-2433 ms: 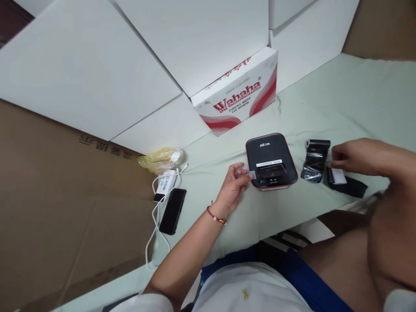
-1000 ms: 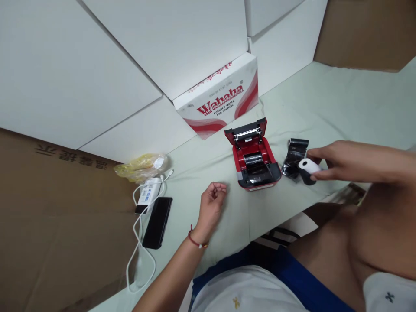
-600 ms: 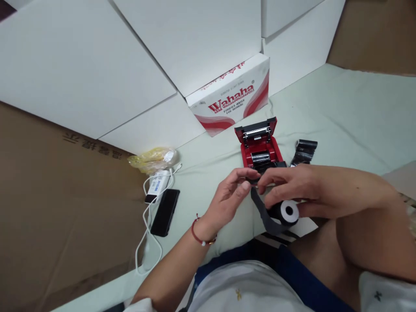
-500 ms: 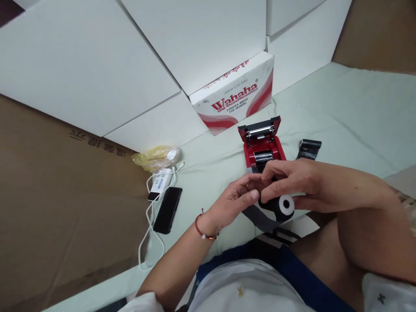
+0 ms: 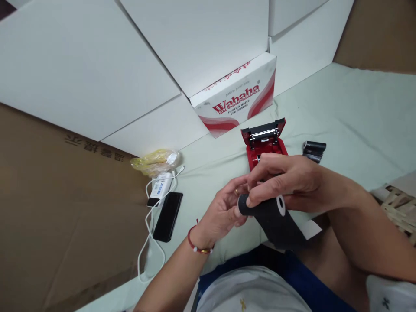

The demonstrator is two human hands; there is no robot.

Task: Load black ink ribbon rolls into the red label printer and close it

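Note:
A black roll (image 5: 263, 207) with white ends and a hollow core is held between both hands, its loose black strip (image 5: 280, 229) hanging down toward my lap. My left hand (image 5: 224, 210) grips the roll's left end. Over the top, the fingers of my right hand (image 5: 282, 177) press on the roll. Just behind the hands stands a small red and black device, seemingly a label printer (image 5: 264, 134), with its lid raised; my right hand covers its lower part. A smaller glossy black roll (image 5: 314, 149) lies to the right of it.
A Wahaha water carton (image 5: 237, 102) stands against white panels at the back. To the left lie a black phone (image 5: 168, 216), a white cable (image 5: 147, 236), a small white box (image 5: 161, 185) and a yellowish plastic bag (image 5: 156, 161). A woven basket (image 5: 398, 203) is at the right.
The roll has turned and shifted slightly left, and its strip now hangs down on the right. My left hand has moved lower left onto the roll's end.

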